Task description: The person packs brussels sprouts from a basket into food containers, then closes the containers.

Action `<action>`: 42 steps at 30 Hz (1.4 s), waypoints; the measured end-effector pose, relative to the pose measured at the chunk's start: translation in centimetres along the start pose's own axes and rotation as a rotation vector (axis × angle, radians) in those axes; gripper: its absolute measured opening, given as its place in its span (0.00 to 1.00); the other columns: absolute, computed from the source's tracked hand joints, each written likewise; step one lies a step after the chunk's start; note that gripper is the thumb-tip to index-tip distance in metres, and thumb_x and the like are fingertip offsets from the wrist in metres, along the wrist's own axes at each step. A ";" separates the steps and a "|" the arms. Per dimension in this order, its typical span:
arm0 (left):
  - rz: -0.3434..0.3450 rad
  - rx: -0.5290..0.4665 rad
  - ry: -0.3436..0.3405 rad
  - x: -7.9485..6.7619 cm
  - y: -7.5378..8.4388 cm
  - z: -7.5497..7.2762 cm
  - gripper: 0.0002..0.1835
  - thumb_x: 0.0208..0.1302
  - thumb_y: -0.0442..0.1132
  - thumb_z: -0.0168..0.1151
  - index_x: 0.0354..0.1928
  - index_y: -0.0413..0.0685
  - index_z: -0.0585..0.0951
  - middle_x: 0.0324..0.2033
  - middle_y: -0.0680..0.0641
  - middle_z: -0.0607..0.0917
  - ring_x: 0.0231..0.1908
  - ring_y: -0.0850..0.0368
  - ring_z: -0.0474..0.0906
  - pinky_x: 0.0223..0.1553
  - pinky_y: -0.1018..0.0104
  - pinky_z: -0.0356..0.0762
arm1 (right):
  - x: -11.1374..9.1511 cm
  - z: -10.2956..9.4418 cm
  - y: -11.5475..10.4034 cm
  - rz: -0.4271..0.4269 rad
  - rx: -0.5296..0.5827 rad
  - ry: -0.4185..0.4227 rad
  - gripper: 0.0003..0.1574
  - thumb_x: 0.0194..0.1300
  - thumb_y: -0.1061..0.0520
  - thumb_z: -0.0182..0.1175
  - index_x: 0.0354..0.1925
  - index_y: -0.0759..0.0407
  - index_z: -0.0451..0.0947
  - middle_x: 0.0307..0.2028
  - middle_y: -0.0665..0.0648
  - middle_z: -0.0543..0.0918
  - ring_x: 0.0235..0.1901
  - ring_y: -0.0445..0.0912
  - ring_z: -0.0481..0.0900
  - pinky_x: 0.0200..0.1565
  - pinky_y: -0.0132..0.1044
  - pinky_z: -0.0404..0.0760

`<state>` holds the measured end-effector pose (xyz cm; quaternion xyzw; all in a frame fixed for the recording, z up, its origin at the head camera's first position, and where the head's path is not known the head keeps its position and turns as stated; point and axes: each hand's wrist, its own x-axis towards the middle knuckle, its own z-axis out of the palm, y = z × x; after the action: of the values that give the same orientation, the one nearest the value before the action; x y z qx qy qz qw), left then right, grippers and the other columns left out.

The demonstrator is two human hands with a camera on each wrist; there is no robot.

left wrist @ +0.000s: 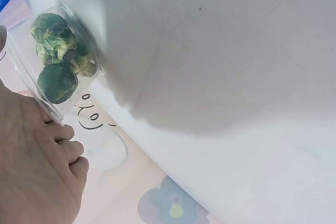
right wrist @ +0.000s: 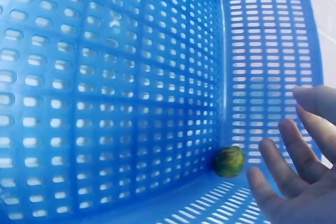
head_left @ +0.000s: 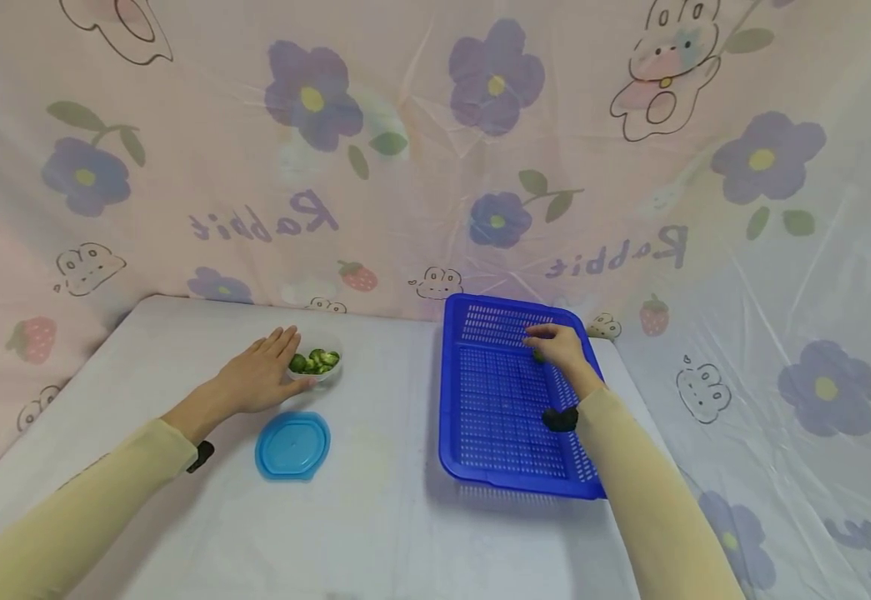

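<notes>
My left hand (head_left: 261, 373) lies against a small clear container (head_left: 329, 377), fingers straight along its left side and thumb at its near side. Several green Brussels sprouts (left wrist: 56, 59) are inside; the left wrist view shows the container's rim right at my fingers (left wrist: 73, 150). My right hand (head_left: 561, 346) is over the far right part of a blue plastic basket (head_left: 510, 408), fingers spread and slightly bent with nothing between them. Just past my fingertips, a single sprout (right wrist: 229, 161) rests in a corner of the basket floor.
A light blue lid (head_left: 292, 446) lies on the white table (head_left: 375, 517), nearer than the container. Behind and to the right hangs a printed curtain (head_left: 420, 150) with flowers and rabbits, close to the basket's far end.
</notes>
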<state>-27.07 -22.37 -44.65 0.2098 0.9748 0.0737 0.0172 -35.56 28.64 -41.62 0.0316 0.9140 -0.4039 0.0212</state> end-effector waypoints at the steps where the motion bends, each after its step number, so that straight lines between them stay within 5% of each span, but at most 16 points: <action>1: 0.000 0.001 0.000 0.0 0.0 0.0 0.50 0.78 0.62 0.52 0.77 0.23 0.53 0.78 0.25 0.53 0.78 0.26 0.47 0.76 0.34 0.49 | 0.0 0.1 0.2 0.010 0.014 0.002 0.25 0.75 0.57 0.61 0.64 0.68 0.78 0.65 0.71 0.78 0.67 0.65 0.72 0.70 0.58 0.70; 12: 0.003 0.007 0.001 0.0 0.0 -0.1 0.51 0.78 0.65 0.50 0.77 0.22 0.53 0.78 0.25 0.53 0.77 0.26 0.48 0.76 0.34 0.50 | 0.5 1.2 1.2 0.012 0.079 0.041 0.24 0.70 0.59 0.64 0.61 0.69 0.80 0.61 0.72 0.80 0.61 0.64 0.77 0.64 0.54 0.77; 22: -0.003 0.011 0.005 0.0 0.1 0.0 0.50 0.78 0.64 0.51 0.77 0.23 0.54 0.78 0.25 0.54 0.77 0.26 0.48 0.76 0.34 0.50 | 0.9 2.1 2.0 0.006 -0.033 0.062 0.22 0.70 0.67 0.62 0.61 0.71 0.80 0.60 0.73 0.81 0.61 0.65 0.77 0.65 0.56 0.75; 37: -0.009 0.004 0.002 0.1 0.0 0.4 0.51 0.77 0.64 0.51 0.77 0.23 0.53 0.78 0.25 0.53 0.78 0.26 0.47 0.76 0.34 0.49 | 0.6 1.9 2.6 0.014 -0.052 -0.017 0.21 0.70 0.68 0.63 0.60 0.72 0.79 0.60 0.73 0.80 0.61 0.66 0.76 0.66 0.57 0.74; 42: -0.009 0.014 0.005 0.1 0.1 0.1 0.51 0.77 0.64 0.52 0.77 0.23 0.54 0.78 0.25 0.53 0.77 0.26 0.48 0.76 0.34 0.51 | 0.5 1.8 2.7 0.015 -0.057 -0.035 0.20 0.71 0.67 0.63 0.59 0.72 0.80 0.55 0.72 0.82 0.55 0.63 0.80 0.59 0.53 0.81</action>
<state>-27.11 -22.27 -44.74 0.2054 0.9762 0.0675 0.0138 -35.86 29.14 -44.84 0.0309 0.9244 -0.3781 0.0410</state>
